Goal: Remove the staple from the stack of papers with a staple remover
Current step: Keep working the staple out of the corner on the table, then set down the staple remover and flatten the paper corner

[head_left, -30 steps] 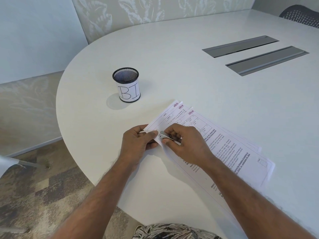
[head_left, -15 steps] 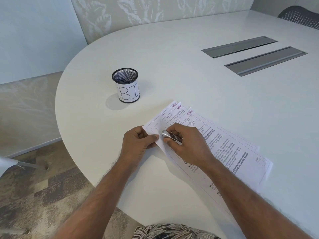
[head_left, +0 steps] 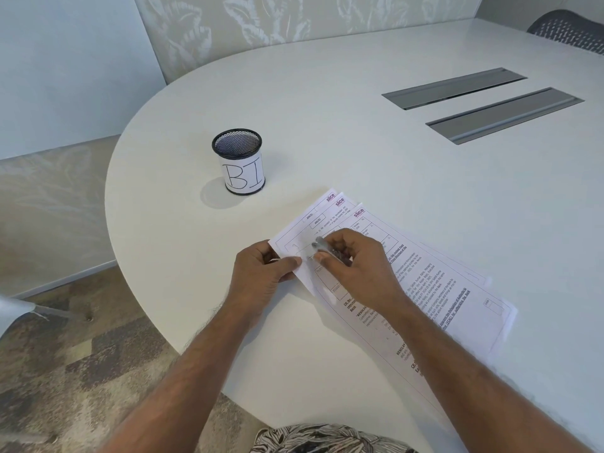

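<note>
A fanned stack of printed papers point(head_left: 421, 282) lies on the white table, slanting from the middle toward the near right. My left hand point(head_left: 261, 276) pinches the stack's near-left corner between thumb and fingers. My right hand point(head_left: 356, 266) rests on the top sheet and grips a small metal staple remover point(head_left: 322, 246), whose silver tip points at the paper just beyond my left thumb. The staple itself is too small to make out.
A black mesh pen cup point(head_left: 240, 160) with a white label stands on the table point(head_left: 359, 132) beyond the papers to the left. Two grey cable hatches point(head_left: 480, 104) sit at the far right. A mesh chair back point(head_left: 568, 29) shows at the top right.
My right hand has lifted the staple remover's tip slightly up and away from my left thumb. The papers' corner has shifted a little under my hands.
</note>
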Tool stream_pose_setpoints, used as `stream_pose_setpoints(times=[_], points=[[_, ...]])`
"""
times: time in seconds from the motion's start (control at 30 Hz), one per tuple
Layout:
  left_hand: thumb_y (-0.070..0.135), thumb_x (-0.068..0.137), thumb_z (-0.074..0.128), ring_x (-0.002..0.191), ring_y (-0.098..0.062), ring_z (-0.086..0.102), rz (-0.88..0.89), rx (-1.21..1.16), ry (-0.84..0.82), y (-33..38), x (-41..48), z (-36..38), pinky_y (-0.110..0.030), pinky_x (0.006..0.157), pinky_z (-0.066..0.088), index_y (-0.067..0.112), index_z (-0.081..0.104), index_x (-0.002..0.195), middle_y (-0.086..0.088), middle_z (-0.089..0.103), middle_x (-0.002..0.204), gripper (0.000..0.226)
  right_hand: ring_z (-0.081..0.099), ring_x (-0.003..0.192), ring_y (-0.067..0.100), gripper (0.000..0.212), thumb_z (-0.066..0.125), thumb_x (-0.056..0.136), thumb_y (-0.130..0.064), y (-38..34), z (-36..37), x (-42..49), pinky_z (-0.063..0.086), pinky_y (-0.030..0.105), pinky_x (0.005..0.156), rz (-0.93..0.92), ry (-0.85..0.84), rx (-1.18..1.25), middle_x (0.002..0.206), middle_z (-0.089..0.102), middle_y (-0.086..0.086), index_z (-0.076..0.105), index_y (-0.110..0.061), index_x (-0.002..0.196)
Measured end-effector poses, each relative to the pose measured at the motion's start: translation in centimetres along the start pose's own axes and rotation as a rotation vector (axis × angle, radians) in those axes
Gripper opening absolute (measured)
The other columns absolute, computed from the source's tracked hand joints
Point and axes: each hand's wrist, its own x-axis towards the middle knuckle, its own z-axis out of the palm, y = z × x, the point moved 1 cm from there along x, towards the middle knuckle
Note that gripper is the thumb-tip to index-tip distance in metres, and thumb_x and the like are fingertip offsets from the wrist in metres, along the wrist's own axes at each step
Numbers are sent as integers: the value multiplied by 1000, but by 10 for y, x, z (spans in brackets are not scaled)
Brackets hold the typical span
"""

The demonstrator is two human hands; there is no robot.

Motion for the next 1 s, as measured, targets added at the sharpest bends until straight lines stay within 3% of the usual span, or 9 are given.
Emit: stream_pose_setpoints(times=[0.17, 0.23, 0.3, 0.4, 0.47, 0.53, 0.7, 0.83, 1.0], points=[[1, 87, 72, 98, -35, 76, -3, 35, 33, -1, 1, 0, -48, 94, 60, 8, 79, 93, -11, 82, 96, 12, 50, 57, 0, 10, 75, 84, -30, 1, -3, 8, 45, 17, 57, 64, -19, -32, 68, 61, -12, 70, -22, 88], [3, 87, 71, 95, -35, 77, 13, 64, 51, 0, 0, 0, -48, 92, 61, 8, 80, 90, -12, 82, 94, 11, 52, 59, 3, 13, 75, 83, -33, 2, -3, 12, 48, 25, 59, 69, -21, -105, 71, 64, -11, 70, -23, 89], [7, 86, 73, 87, -30, 77, 69, 178, 84, 2, -1, -4, -38, 88, 62, 14, 79, 92, -5, 80, 87, 12, 54, 61, 7, 15, 74, 83, -36, 2, -4, 15, 51, 31, 61, 77, -23, -212, 72, 65, -10, 70, -23, 91], [15, 83, 79, 88, -15, 64, 176, 496, 194, 3, -6, -9, -22, 84, 51, 14, 64, 130, 6, 68, 102, 50, 60, 68, 12, 16, 71, 85, -39, 0, -7, 17, 49, 30, 63, 64, 2, -373, 77, 66, -8, 70, -24, 91], [23, 81, 83, 100, -20, 59, 263, 648, 201, -1, -10, -10, -32, 93, 51, 10, 51, 143, -1, 58, 125, 71, 61, 72, 14, 17, 69, 86, -39, -3, -8, 19, 48, 29, 64, 38, 1, -472, 85, 66, -7, 71, -24, 93], [29, 81, 82, 107, -26, 58, 333, 755, 192, -7, -14, -8, -42, 97, 51, 12, 49, 143, -4, 51, 133, 73, 62, 78, 15, 18, 68, 87, -39, -4, -8, 22, 47, 29, 66, 32, -9, -553, 91, 66, -7, 70, -24, 97], [39, 91, 68, 95, -19, 61, 482, 909, 74, -15, -34, 6, -36, 85, 53, 27, 64, 132, 4, 52, 104, 43, 63, 87, 17, 19, 72, 83, -37, -7, -9, 28, 48, 31, 72, -1, -7, -673, 95, 68, -8, 68, -25, 97], [46, 93, 57, 79, -20, 52, 609, 1135, -17, -26, -38, 12, -37, 74, 47, 31, 72, 121, 5, 46, 86, 35, 63, 91, 22, 22, 71, 84, -39, -7, -9, 36, 50, 36, 80, -68, -10, -766, 94, 73, -1, 74, -23, 99], [46, 93, 56, 74, -18, 44, 656, 1175, 7, -30, -36, 11, -33, 70, 38, 31, 72, 121, 7, 42, 83, 36, 52, 120, 19, 45, 67, 82, -54, -3, -9, 46, 29, 39, 102, -98, -2, -859, 119, 65, -5, 67, -28, 118]])
